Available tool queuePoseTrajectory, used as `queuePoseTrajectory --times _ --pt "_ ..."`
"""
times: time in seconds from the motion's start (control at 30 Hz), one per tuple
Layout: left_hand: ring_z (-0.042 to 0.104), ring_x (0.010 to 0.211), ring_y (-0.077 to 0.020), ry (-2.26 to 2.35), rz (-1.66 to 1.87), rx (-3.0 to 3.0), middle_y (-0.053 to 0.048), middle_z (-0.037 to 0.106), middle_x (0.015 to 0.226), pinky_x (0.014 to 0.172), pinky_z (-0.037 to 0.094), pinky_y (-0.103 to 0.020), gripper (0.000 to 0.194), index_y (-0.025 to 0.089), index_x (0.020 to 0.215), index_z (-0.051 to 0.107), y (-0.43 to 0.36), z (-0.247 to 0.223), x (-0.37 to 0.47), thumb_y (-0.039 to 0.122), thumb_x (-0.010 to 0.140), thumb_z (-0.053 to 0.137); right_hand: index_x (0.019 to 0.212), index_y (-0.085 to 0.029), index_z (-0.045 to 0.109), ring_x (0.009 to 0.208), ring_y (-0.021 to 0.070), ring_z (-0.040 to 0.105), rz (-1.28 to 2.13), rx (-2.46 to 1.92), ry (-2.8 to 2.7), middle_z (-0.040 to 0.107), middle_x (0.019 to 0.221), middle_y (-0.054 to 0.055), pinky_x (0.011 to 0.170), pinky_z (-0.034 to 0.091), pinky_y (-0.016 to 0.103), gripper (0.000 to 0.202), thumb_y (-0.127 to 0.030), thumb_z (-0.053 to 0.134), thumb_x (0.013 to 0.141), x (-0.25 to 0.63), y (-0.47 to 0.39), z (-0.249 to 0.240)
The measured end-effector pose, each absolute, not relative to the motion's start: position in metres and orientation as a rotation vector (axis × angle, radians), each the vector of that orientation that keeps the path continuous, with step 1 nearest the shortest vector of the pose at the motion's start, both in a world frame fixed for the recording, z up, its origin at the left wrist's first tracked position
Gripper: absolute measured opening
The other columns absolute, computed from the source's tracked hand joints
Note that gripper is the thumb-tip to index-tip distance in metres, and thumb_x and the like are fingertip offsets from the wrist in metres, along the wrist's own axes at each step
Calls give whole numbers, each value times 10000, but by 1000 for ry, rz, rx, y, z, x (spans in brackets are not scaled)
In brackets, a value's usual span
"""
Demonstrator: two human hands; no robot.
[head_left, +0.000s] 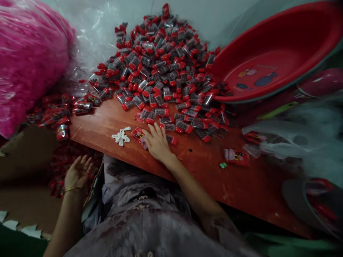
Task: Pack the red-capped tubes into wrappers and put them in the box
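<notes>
My right hand (158,143) lies over the table with its fingers stretched out and apart. Its thumb side overlaps a small red printed packet (138,135), and the fingertips reach the nearest small clear containers with red caps and dark contents (168,127). Whether the palm covers anything is hidden. My left hand (78,174) hovers palm up, fingers loosely spread with nothing in them, above a cardboard box (21,157) holding many red packets (57,180). A small white bundle (121,136) sits left of the packet.
A large heap of containers (160,67) covers the back of the reddish-brown table (102,123). A tilted red basin (268,60) stands right; a plastic bag of pink material (32,60), left. Another packet (235,157) and a grey bin (293,196) are on the right.
</notes>
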State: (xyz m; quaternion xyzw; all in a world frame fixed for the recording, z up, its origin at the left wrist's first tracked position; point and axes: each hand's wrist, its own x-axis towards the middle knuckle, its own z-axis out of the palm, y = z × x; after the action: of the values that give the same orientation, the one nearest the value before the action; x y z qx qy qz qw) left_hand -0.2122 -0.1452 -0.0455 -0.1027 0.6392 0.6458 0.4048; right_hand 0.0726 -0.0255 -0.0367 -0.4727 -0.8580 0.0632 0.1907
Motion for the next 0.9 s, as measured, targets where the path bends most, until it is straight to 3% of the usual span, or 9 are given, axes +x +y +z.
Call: queuePoseTrajectory --times 0.13,0.37,0.6,0.7,0.77,0.83,0.9 --pt "651 712 -137 1540 1664 96 -9 692 807 656 493 -242 107 190 850 625 -129 -28 -169 221 755 589 1165 -267 612 1334 314 265 273 -1294 -2426 515 1333 50 1061 183 580 318 -295 413 918 58 -16 -49" --pt "643 686 -165 1590 1505 705 -58 707 807 636 487 -244 366 139 919 680 -100 -11 -95 392 655 707 1061 -314 665 1323 287 306 161 -1327 -2285 572 1273 25 1063 119 606 263 -257 467 899 63 -29 -48" --pt "627 764 -148 1332 1421 886 -43 715 834 747 481 -245 250 152 830 722 -61 -16 -53 338 663 713 1136 -321 613 1331 256 314 64 -1279 -2117 558 1290 27 1093 61 570 288 -255 457 903 78 -49 -30" --pt "624 753 -144 1268 1526 826 -39 714 808 731 487 -252 231 161 818 727 -56 -12 -43 312 644 729 1265 -239 506 1269 241 406 354 -1251 -1870 541 1296 90 1083 232 490 411 -312 518 861 84 -57 -26" --pt "623 743 -141 1242 1541 778 -42 715 808 725 490 -256 237 160 807 729 -56 -9 -37 305 621 746 1270 -196 483 1131 221 529 642 -1227 -1623 587 1216 109 969 406 402 467 -354 543 835 86 -59 -25" --pt "618 713 -134 1235 1501 765 -42 714 789 717 489 -255 243 151 789 729 -58 -8 -32 309 606 756 1110 -198 582 900 184 614 903 -1198 -1444 666 1005 63 791 488 318 330 -373 531 835 86 -61 -26" --pt "606 677 -127 1252 1456 781 -35 707 743 706 483 -250 235 138 757 727 -62 -10 -28 320 611 750 839 -199 629 666 141 581 1028 -1196 -1383 647 738 3 623 462 253 209 -375 516 836 84 -63 -28"
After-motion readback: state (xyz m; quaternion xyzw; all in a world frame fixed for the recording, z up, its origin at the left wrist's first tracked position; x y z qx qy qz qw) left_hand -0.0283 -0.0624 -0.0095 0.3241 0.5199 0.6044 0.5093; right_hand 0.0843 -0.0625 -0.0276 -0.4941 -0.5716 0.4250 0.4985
